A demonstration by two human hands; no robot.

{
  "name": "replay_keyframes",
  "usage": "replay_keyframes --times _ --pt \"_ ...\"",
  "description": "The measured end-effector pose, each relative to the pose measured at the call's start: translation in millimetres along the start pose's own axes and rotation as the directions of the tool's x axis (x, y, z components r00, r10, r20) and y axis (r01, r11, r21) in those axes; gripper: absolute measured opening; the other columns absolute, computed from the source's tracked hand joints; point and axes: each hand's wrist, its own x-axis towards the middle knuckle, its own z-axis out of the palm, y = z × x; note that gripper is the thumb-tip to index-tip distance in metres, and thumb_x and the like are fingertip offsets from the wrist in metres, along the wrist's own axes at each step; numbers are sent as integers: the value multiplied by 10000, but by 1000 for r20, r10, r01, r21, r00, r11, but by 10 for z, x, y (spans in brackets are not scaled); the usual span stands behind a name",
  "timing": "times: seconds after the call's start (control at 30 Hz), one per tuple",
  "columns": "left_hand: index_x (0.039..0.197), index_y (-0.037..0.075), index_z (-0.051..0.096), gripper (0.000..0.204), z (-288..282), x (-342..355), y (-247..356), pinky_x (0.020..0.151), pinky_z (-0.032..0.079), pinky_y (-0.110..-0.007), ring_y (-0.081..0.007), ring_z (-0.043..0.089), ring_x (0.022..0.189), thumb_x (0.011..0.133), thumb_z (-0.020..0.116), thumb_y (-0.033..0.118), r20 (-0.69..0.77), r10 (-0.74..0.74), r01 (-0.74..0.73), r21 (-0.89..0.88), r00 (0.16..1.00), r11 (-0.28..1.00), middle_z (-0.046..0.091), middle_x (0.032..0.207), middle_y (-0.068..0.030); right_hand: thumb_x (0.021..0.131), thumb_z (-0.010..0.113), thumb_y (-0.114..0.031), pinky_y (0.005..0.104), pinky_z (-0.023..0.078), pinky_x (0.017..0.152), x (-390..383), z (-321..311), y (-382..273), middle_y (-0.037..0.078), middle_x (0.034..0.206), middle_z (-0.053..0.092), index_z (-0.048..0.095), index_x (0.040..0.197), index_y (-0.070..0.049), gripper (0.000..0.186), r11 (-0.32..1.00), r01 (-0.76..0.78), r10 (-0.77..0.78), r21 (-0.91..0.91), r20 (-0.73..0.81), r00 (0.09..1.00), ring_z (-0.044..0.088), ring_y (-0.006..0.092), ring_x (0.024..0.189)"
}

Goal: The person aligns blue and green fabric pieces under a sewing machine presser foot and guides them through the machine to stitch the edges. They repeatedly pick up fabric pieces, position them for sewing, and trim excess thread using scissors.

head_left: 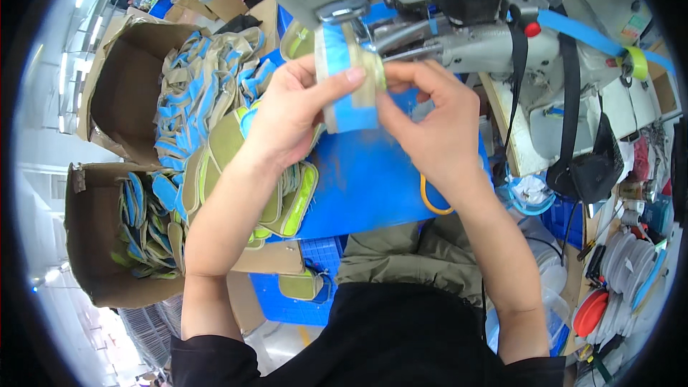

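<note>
In front of the sewing machine head [344, 8] I hold up a slipper piece [355, 116], a beige band with blue trim and a pale yellow-green edge on its right. My left hand [290, 111] is closed on its left side, thumb laid across the front. Fingertips of my right hand [437, 118] pinch the yellow-green edge; the other fingers curl behind. The band's far side is hidden. Below my left forearm lies a stack of olive slipper soles [297, 201] with bright lime rims, partly covered by the arm.
A heap of beige and blue bands [197, 97] lies at left beside an open cardboard box [122, 86]. Another box [89, 244] holds finished-looking slippers. The blue work surface [351, 186] is under my hands. Straps [570, 93] hang at right, near thread cones [623, 272].
</note>
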Motion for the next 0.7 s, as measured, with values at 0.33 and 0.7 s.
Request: replay_keyframes --times 0.33,0.7 --pt "1168 -8 702 258 10 38 -22 810 606 -304 -149 737 896 943 765 103 19 -37 39 -147 999 988 765 1042 -94 780 772 31 324 535 690 -40 107 124 96 913 718 726 1045 -64 285 997 67 -68 -23 -59 996 702 234 805" --pt "1169 7 684 280 67 60 -75 790 613 -305 -149 736 878 915 788 59 -51 -53 44 -165 997 985 753 1046 -81 786 759 36 321 537 693 -116 199 204 89 893 712 737 1055 -53 284 991 15 -5 135 -77 997 684 206 780"
